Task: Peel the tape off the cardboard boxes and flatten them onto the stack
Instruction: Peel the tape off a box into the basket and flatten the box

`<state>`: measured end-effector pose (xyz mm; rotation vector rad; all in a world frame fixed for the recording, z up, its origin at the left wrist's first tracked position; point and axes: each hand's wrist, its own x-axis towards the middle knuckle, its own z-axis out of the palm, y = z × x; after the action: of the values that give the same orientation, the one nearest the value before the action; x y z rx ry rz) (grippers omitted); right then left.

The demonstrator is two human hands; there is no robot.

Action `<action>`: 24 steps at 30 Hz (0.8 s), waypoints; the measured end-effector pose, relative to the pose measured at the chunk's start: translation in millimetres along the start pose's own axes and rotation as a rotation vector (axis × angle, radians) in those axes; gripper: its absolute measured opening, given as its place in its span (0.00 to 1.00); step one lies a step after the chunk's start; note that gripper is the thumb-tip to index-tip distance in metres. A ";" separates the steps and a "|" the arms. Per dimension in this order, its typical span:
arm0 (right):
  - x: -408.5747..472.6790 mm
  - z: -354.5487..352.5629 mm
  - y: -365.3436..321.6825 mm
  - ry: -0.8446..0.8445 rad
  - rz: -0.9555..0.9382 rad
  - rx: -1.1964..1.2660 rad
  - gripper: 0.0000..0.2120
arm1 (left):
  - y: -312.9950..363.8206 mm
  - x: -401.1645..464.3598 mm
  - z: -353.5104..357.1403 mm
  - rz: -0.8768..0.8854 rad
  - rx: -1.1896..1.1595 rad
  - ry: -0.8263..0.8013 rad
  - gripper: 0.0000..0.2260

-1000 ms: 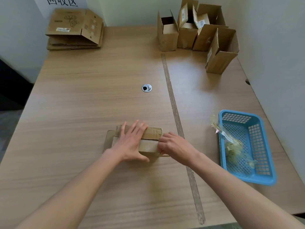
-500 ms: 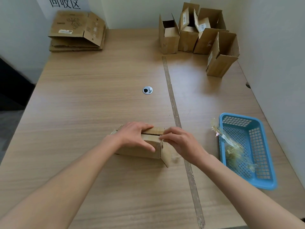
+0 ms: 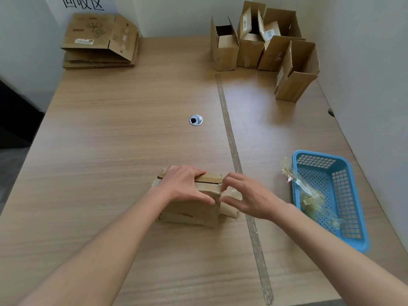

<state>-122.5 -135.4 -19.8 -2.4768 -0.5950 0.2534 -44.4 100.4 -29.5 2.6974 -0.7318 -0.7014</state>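
Note:
A small brown cardboard box [image 3: 194,212] stands on the wooden table [image 3: 110,140] near the front middle. My left hand [image 3: 184,185] lies over its top and grips it, thumb down the front face. My right hand [image 3: 247,195] is at the box's right end, fingers spread and curled around the loose end flap and a bit of clear tape there. A stack of flattened boxes [image 3: 100,41] lies at the far left corner. Several open upright boxes [image 3: 254,40] stand at the far right.
A blue plastic basket [image 3: 344,195] holding crumpled peeled tape [image 3: 304,188] sits to the right of my hands. A metal cable grommet [image 3: 195,120] is set in the table's middle. A worn strip [image 3: 238,164] runs from back to front. A white wall closes the right side.
The box, pressed nearly flat under my left palm a second ago, now stands upright on its side. My right hand has shifted from its top edge to the right end flap.

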 end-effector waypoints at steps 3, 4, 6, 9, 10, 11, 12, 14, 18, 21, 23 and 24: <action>-5.8 7.5 -1.9 0.085 0.121 0.117 0.14 | 0.5 1.7 2.3 0.028 0.033 -0.017 0.58; -6.8 11.3 -2.9 0.125 0.159 0.176 0.14 | 0.3 1.2 3.2 0.034 0.049 -0.017 0.58; -7.5 17.0 -5.0 0.168 0.217 0.262 0.16 | -0.3 -1.2 5.5 0.039 0.078 -0.006 0.58; -6.8 17.4 -6.0 0.107 0.208 0.248 0.14 | 1.0 -4.1 9.5 0.044 0.111 0.001 0.58; -6.4 15.0 -6.3 0.078 0.202 0.229 0.14 | 2.1 -4.4 10.6 0.042 0.115 0.006 0.58; -5.5 11.9 -6.5 0.057 0.200 0.213 0.13 | 3.4 -4.1 11.3 0.035 0.116 0.016 0.58; -4.5 9.2 -6.8 0.048 0.201 0.202 0.12 | 4.8 -3.7 11.7 0.024 0.114 0.026 0.58; -3.0 6.0 -8.8 0.064 0.216 0.180 0.10 | 7.6 -2.4 13.1 -0.004 0.108 0.047 0.58; 0.0 5.9 -16.2 0.076 0.263 0.121 0.06 | 10.7 -1.9 16.6 -0.037 0.113 0.069 0.59; 8.7 0.1 -25.5 -0.016 0.339 0.084 0.06 | 11.2 -3.3 20.1 -0.038 0.111 0.088 0.60; 18.5 -5.2 -30.2 -0.107 0.371 -0.003 0.06 | 12.4 -4.3 21.6 -0.039 0.114 0.093 0.61; 23.3 -7.5 -32.5 -0.148 0.373 -0.045 0.06 | 12.8 -4.9 22.3 -0.039 0.118 0.093 0.61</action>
<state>-111.3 -104.3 3.8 -2.6152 -0.1923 0.5769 -64.7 89.6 -41.9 2.8367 -0.7210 -0.5533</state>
